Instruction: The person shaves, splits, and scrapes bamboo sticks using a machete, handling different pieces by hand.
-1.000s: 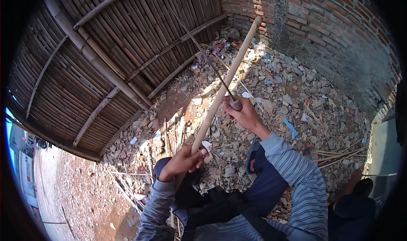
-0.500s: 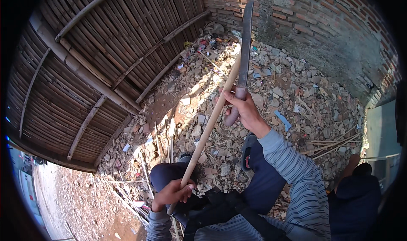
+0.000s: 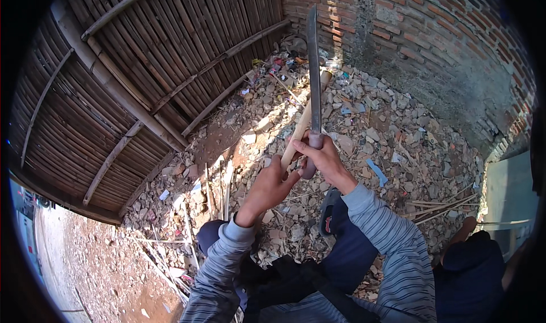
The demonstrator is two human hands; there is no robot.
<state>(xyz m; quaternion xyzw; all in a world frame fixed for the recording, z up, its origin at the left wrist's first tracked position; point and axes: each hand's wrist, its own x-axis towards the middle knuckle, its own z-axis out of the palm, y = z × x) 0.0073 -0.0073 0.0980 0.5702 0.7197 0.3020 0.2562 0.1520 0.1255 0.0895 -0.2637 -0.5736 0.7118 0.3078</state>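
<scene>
My right hand (image 3: pixel 329 162) is closed around the grey handle of a machete (image 3: pixel 314 73), whose long dark blade points up and away from me. Its thumb also presses on a pale round pole (image 3: pixel 303 121), apparently bamboo, slanting just left of the blade. Below it, my left hand (image 3: pixel 272 187) is wrapped round the same pole, its fingertips close to the machete handle. The pole's far end shows beside the blade, partly crossed by it. My left hand and forearm hide its near part.
Broken stones and litter (image 3: pixel 392 135) cover the ground. A slatted bamboo wall (image 3: pixel 187 33) rises at the left, a brick wall (image 3: pixel 421 44) behind. Thin sticks (image 3: pixel 441 203) lie at the right, near another person's dark-clothed leg (image 3: pixel 472 260). More sticks lie at lower left.
My left hand has moved from the pole's near end up to beside my right hand. The machete has shifted slightly left, and its blade now crosses the pole's far part.
</scene>
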